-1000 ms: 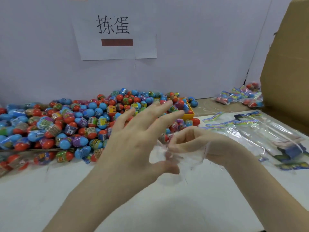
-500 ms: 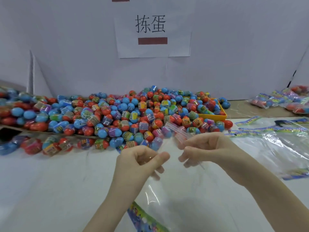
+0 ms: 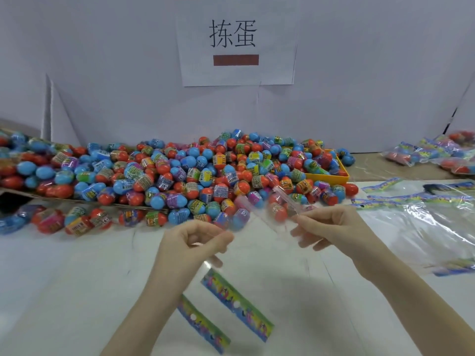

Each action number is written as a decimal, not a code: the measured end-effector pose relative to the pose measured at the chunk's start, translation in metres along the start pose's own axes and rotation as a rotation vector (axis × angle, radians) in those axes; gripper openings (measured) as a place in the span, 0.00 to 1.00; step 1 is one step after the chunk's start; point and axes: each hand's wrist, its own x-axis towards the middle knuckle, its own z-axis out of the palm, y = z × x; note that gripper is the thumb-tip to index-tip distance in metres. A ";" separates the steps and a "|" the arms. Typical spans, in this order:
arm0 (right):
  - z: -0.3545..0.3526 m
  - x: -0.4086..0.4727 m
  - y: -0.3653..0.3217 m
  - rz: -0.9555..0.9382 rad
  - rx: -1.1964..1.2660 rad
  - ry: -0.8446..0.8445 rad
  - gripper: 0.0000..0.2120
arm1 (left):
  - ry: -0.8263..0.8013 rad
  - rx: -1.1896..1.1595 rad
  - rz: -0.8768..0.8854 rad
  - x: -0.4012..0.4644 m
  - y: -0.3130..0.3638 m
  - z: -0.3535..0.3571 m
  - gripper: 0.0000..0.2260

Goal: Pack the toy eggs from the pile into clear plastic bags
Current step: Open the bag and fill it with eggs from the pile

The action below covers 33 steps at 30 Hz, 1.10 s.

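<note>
Both hands pinch the clear bag (image 3: 259,242) mouth above the tabletop (image 3: 64,278), left hand (image 3: 190,242) and right hand (image 3: 331,227) apart, likely opening it for eggs from the pile (image 3: 180,176) just behind.

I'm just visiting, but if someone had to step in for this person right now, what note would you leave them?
Left hand and right hand each pinch one side of the mouth of an empty clear plastic bag with a colourful printed header, held above the white table.
The pile of red and blue plastic toy eggs lies behind it, untouched.
Filled bags sit far right; spare flat bags lie near the right hand.
Done: bag picked up. Left: open it, fill it with eggs.
</note>
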 end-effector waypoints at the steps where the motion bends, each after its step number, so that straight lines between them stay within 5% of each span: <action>1: -0.002 0.003 0.008 0.010 -0.086 0.061 0.05 | 0.048 0.016 -0.015 0.002 -0.002 -0.008 0.09; 5: -0.006 0.013 0.035 0.006 -0.683 0.214 0.05 | 0.192 0.046 0.012 0.006 -0.008 -0.033 0.01; 11: 0.004 0.015 0.028 -0.172 -1.062 0.266 0.13 | 0.287 -0.014 0.131 -0.001 0.007 -0.029 0.06; 14: 0.013 0.009 0.002 -0.343 -0.595 0.301 0.22 | 0.246 -0.067 0.173 -0.010 0.019 -0.024 0.06; 17: 0.028 -0.003 -0.033 -0.292 0.083 -0.012 0.30 | 0.205 -0.111 0.185 -0.018 0.028 -0.015 0.10; 19: 0.034 -0.008 -0.042 -0.275 0.208 -0.215 0.40 | 0.185 -0.144 0.191 -0.022 0.031 -0.010 0.10; 22: 0.042 -0.013 -0.045 -0.311 0.310 -0.250 0.42 | 0.164 -0.141 0.188 -0.027 0.033 -0.006 0.11; 27: 0.050 -0.023 -0.051 -0.997 -0.369 0.445 0.23 | 0.138 -0.132 0.182 -0.031 0.033 -0.006 0.10; 29: 0.055 -0.026 -0.052 -1.157 -0.603 0.416 0.17 | 0.120 -0.154 0.179 -0.031 0.031 -0.004 0.12; 33: 0.061 -0.025 -0.055 -1.031 -0.752 0.256 0.19 | 0.097 -0.098 0.207 -0.034 0.028 -0.002 0.14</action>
